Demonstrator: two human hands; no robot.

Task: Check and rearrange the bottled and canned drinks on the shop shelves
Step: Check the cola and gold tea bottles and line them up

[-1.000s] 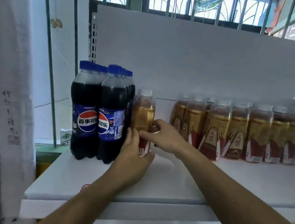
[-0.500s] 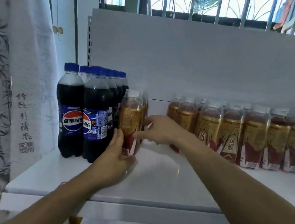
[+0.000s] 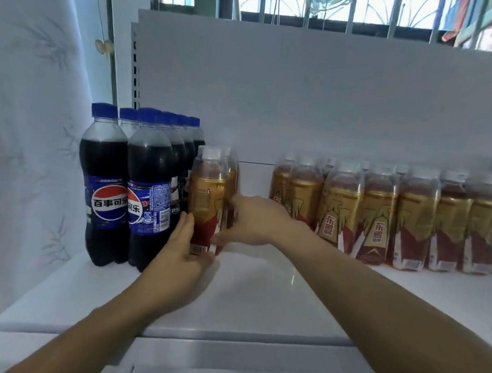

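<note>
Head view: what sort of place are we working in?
Most likely a small shop's drinks section. A white display shelf with a back panel carries cola bottles and rows of identical gold-and-red bottles. The left hand and right hand grip one gold bottle.

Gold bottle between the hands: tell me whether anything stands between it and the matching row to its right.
Nothing on the shelf does. Only the right hand, gripping the gold bottle, crosses the bare gap before the matching row.

Left hand (image 3: 179, 258) off front of gold bottle (image 3: 208, 195), now along its left side.
</note>
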